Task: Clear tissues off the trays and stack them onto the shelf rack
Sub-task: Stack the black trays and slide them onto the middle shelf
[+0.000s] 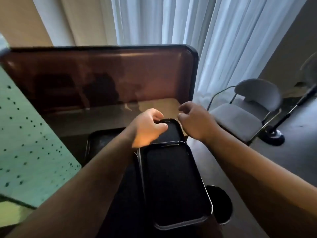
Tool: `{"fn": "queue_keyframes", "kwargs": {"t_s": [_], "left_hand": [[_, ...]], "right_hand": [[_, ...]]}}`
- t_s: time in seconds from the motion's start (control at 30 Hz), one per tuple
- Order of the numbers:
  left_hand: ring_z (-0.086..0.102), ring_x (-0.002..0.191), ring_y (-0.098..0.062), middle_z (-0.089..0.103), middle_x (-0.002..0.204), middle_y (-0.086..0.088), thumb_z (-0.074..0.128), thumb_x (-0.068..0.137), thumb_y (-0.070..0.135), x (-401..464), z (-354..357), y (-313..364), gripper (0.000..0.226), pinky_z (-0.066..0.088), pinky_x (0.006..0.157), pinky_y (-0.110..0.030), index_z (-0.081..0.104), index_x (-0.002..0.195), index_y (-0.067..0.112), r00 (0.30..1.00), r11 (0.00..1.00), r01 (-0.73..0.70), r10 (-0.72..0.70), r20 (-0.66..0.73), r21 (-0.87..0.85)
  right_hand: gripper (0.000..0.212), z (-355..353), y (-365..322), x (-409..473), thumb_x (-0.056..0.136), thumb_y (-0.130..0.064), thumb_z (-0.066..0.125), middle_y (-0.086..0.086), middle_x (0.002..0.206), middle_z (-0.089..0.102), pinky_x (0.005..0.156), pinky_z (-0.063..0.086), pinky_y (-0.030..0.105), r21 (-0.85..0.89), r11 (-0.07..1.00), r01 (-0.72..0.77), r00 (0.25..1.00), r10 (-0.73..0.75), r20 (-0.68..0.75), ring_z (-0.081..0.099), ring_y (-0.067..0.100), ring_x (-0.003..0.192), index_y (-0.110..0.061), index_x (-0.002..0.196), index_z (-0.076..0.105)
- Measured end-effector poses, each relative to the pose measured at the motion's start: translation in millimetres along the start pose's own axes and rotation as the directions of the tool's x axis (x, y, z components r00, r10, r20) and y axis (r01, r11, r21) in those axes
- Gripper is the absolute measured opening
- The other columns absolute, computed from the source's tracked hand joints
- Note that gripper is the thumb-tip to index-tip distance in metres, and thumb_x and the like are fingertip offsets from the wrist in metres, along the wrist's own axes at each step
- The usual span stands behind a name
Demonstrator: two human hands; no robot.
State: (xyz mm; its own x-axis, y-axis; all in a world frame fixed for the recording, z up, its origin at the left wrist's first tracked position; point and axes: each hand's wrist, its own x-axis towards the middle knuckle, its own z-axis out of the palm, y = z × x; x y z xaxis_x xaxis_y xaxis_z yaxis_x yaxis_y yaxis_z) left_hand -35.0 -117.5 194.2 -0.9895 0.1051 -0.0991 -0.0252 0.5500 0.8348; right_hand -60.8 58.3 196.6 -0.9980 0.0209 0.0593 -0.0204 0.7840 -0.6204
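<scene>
Meanwhile, the left hand point(147, 127) is gripping a rigid, light, likely slick far tray point(169, 131) by its rim; the right hand point(193, 121) is hovering, fingers loosely curled, empty.

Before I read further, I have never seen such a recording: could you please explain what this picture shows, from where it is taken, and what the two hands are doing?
No machine is here. A person wears a camera on the head, so this single head view looks forward and down along both bare forearms.

The left hand grips the far rim of a black tray, its fingers curled over the edge. The right hand hovers just beside that tray, fingers loosely curled, holding nothing.

Nearer the camera lies a second black tray, overlapping the first one. A third dark tray lies to the left. All are on a dark glossy table. I see no tissues in the trays.

Behind hang white curtains; a grey chair stands to the right.
</scene>
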Motion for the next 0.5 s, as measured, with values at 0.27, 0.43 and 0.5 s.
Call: {"fn": "queue_keyframes", "kwargs": {"t_s": [0.27,0.43,0.5], "left_hand": [[0.063,0.108,-0.027,0.062,0.127,-0.011,0.062,0.079,0.032,-4,126,-136,0.071,0.050,0.086,-0.030,0.040,0.143,0.013,0.747,0.758,0.608,-0.647,0.153,0.235],[0.044,0.132,-0.032,0.038,0.149,-0.011,0.058,0.086,0.025,-10,156,-168,0.067,0.043,0.102,-0.039,0.035,0.147,0.010,0.724,0.680,0.645,-0.690,0.009,0.349],[0.040,0.135,-0.030,0.036,0.152,-0.010,0.058,0.087,0.024,-8,161,-170,0.070,0.042,0.102,-0.039,0.031,0.151,0.012,0.735,0.691,0.648,-0.678,-0.025,0.321]], "right_hand": [[0.059,107,186,-27,0.085,-0.029,0.053,0.013,0.144,0.048,0.105,0.045,0.040,-0.231,0.810,-0.539,0.754,0.586,0.297,0.052,0.035,0.128,-0.018,0.143,0.048],[0.049,139,235,-45,0.090,-0.029,0.049,0.010,0.133,0.060,0.085,0.048,0.036,-0.288,0.760,-0.583,0.696,0.650,0.306,0.061,0.033,0.115,-0.014,0.137,0.051],[0.040,147,244,-46,0.096,-0.030,0.047,0.010,0.124,0.065,0.081,0.048,0.036,-0.302,0.765,-0.569,0.700,0.643,0.311,0.063,0.033,0.108,-0.011,0.131,0.053]]}}
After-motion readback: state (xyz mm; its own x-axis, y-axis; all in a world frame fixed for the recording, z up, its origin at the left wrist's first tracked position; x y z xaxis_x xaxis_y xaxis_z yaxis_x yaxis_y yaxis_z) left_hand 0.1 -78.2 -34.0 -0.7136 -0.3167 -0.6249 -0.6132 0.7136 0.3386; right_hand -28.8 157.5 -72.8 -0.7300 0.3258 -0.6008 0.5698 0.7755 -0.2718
